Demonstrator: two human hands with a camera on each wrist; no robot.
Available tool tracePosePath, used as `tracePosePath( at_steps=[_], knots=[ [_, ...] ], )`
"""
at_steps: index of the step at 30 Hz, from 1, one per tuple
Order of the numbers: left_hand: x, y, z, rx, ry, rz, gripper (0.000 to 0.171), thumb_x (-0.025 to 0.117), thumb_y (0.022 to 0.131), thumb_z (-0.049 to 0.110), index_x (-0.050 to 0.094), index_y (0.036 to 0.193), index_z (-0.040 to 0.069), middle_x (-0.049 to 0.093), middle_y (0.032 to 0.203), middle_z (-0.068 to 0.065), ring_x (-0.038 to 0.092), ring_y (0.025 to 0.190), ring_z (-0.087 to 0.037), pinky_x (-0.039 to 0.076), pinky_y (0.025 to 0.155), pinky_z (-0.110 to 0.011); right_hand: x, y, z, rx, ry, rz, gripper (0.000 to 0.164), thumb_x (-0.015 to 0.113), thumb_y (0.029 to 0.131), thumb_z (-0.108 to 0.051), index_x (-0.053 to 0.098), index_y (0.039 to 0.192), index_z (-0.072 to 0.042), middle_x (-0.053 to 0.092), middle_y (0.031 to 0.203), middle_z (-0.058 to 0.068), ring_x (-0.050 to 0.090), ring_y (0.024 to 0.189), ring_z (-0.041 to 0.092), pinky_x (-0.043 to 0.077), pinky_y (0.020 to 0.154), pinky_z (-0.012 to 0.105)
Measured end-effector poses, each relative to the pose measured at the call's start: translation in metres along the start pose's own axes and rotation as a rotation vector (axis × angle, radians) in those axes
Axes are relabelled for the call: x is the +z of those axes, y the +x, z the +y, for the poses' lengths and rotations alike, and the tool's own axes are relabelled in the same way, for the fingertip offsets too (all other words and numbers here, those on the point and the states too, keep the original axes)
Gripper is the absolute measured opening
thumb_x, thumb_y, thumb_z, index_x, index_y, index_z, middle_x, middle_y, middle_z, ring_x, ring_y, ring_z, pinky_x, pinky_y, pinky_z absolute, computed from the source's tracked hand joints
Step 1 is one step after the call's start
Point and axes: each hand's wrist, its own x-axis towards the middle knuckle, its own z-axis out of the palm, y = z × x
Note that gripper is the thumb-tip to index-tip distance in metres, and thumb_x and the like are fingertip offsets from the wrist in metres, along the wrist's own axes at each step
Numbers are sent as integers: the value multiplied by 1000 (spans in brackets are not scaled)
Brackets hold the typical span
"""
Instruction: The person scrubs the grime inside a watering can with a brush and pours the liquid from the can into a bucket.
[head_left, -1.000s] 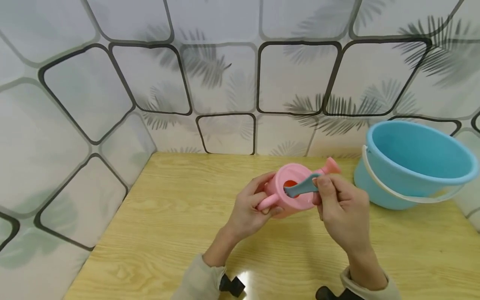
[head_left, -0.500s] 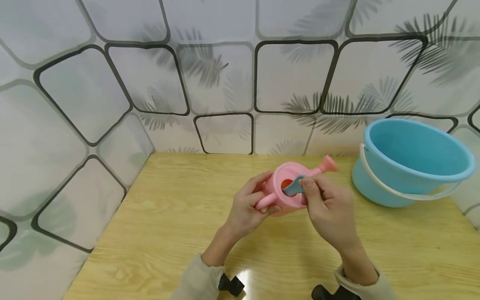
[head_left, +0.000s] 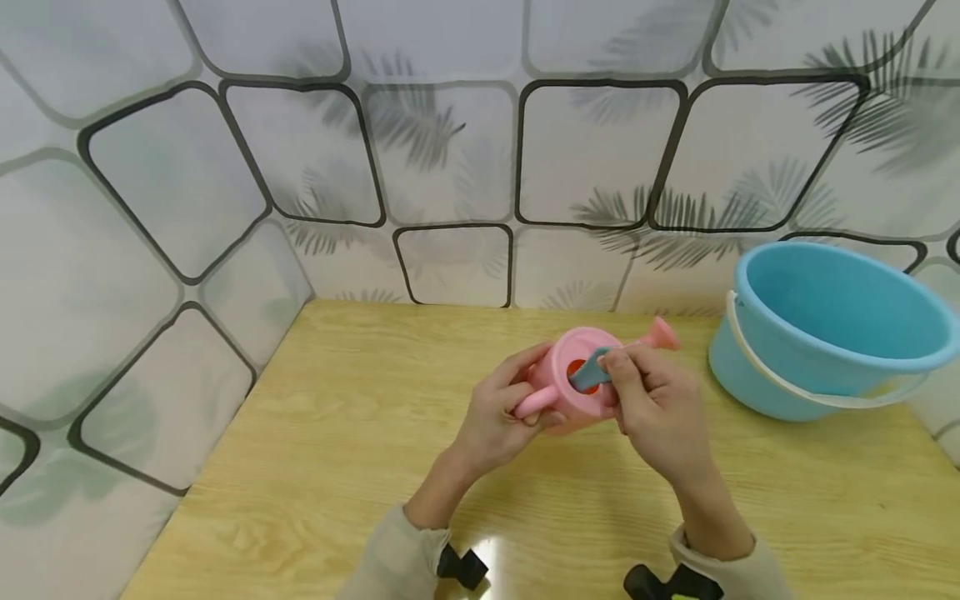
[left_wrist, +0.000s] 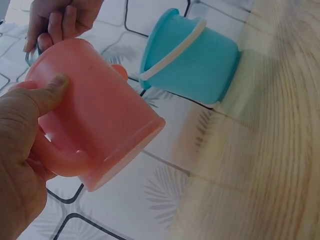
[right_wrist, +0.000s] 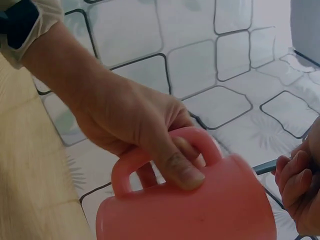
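Note:
A pink watering can (head_left: pixel 570 408) is tipped in the person's left hand (head_left: pixel 491 417), which grips its loop handle (right_wrist: pixel 122 175) with the thumb along the side wall. Something orange-red (head_left: pixel 576 368) shows through the round opening in its top. Just right of the opening, the right hand (head_left: pixel 660 408) pinches a flat blue-grey plastic tool (head_left: pixel 592 371) between thumb and fingers. Its tip dips inside the can, and the fingers cover the other end. In the right wrist view only a thin length of the tool (right_wrist: pixel 266 167) shows between the can and the right hand (right_wrist: pixel 300 190).
A light blue bucket (head_left: pixel 787 383) with a white carrying handle (head_left: pixel 780 379) stands at the back right of the wood-grain table (head_left: pixel 337 433). Patterned wall covering (head_left: pixel 442 183) rises behind the table and along its left side.
The right hand has moved left toward the can, and the blue-grey tool reaches deeper into its opening. The left hand keeps its grip with little movement.

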Motion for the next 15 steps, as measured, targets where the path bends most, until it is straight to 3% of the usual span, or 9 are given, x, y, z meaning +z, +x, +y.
tracePosePath(
  at_steps=[2, 7, 13, 15],
  knots=[
    [-1, 2, 0, 7, 2, 12, 42, 88, 63, -7, 48, 60, 6, 57, 130, -28, 66, 111, -37, 57, 89, -37, 1, 1, -1, 2, -23, -1, 19, 52, 98, 9, 64, 83, 5, 50, 55, 0, 39, 37, 6, 32, 33, 21],
    [-2, 4, 0, 20, 17, 0, 42, 88, 65, -6, 48, 59, 7, 57, 130, -28, 65, 112, -37, 56, 91, -37, -8, 1, -7, -39, 69, 68, 20, 50, 98, 10, 62, 82, 10, 53, 58, 1, 38, 36, 6, 27, 29, 23],
    [-1, -2, 4, 28, 55, -14, 44, 88, 66, -4, 46, 59, 7, 57, 130, -28, 65, 112, -38, 57, 90, -36, 4, -3, 1, 62, -57, 27, 19, 54, 99, 4, 65, 83, 2, 53, 57, 1, 42, 37, 6, 35, 33, 21],
    [-2, 0, 4, 33, 57, -9, 44, 88, 66, -5, 46, 60, 7, 57, 131, -28, 64, 113, -38, 56, 91, -37, 2, -1, 0, 54, -3, 34, 20, 53, 99, 5, 65, 84, 4, 54, 57, 2, 41, 36, 7, 33, 31, 21]
  ],
)
